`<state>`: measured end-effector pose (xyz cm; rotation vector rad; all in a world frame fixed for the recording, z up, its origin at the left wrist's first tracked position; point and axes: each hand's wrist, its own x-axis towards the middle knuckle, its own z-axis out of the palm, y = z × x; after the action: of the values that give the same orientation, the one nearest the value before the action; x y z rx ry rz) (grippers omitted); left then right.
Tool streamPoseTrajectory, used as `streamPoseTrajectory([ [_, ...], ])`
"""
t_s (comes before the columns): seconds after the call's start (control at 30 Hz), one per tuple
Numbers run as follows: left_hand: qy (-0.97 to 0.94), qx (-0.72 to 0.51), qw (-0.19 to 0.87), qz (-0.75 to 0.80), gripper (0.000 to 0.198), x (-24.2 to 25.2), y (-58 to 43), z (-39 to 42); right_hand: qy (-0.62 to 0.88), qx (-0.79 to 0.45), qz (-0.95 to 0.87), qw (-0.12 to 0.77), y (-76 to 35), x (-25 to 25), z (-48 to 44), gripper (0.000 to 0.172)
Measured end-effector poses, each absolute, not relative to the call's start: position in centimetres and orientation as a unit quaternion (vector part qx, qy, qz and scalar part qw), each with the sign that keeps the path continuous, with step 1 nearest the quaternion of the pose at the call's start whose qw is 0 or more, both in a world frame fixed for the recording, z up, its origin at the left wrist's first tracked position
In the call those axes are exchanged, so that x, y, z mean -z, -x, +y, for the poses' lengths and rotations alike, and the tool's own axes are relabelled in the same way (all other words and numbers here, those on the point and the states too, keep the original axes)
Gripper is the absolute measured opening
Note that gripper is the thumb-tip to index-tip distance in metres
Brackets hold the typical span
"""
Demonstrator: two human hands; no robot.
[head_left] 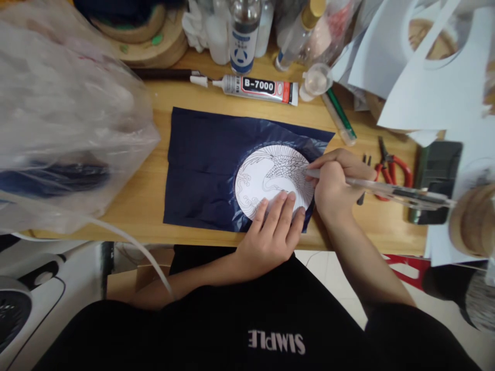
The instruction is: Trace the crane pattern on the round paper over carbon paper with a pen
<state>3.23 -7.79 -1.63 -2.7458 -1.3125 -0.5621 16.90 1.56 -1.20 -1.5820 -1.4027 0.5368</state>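
A round white paper (251, 178) printed with a black line drawing of a bird and waves lies on a dark blue sheet (201, 165). The sheet has a glossy, wrinkled area around the paper. My left hand (273, 234) rests flat on the paper's lower edge, fingers spread. In my right hand (336, 180) is a clear-barrelled pen (390, 189), its tip at the drawing's right side. The fingers are closed around the pen near its tip.
Beyond the sheet lie a B-7000 glue tube (259, 90), bottles (245, 38) and a green pen (340, 113). Red-handled pliers (392, 170) and a dark phone-like object (436, 180) sit right. A plastic bag (77, 113) covers the left; cut white paper (417, 98) is back right.
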Motion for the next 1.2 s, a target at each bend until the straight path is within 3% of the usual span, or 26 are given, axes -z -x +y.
streamPoseTrajectory([
  [0.37,0.885,0.193,0.009,-0.424,0.060,1.72,-3.23,-7.86,0.637,-0.237,-0.551,0.484,-17.10,1.62,1.61,0.025],
  [0.6,0.885,0.193,0.010,-0.424,0.059,1.81,-3.33,-7.87,0.646,-0.211,-0.591,0.435,-17.19,1.73,1.51,0.025],
  [0.93,0.887,0.190,0.000,-0.420,0.063,1.69,-3.18,-7.88,0.658,-0.220,-0.553,0.461,-17.08,1.61,1.67,0.024],
  [1.2,0.887,0.193,0.001,-0.420,0.060,1.70,-3.20,-7.86,0.640,-0.219,-0.600,0.426,-16.94,0.89,1.68,0.024],
])
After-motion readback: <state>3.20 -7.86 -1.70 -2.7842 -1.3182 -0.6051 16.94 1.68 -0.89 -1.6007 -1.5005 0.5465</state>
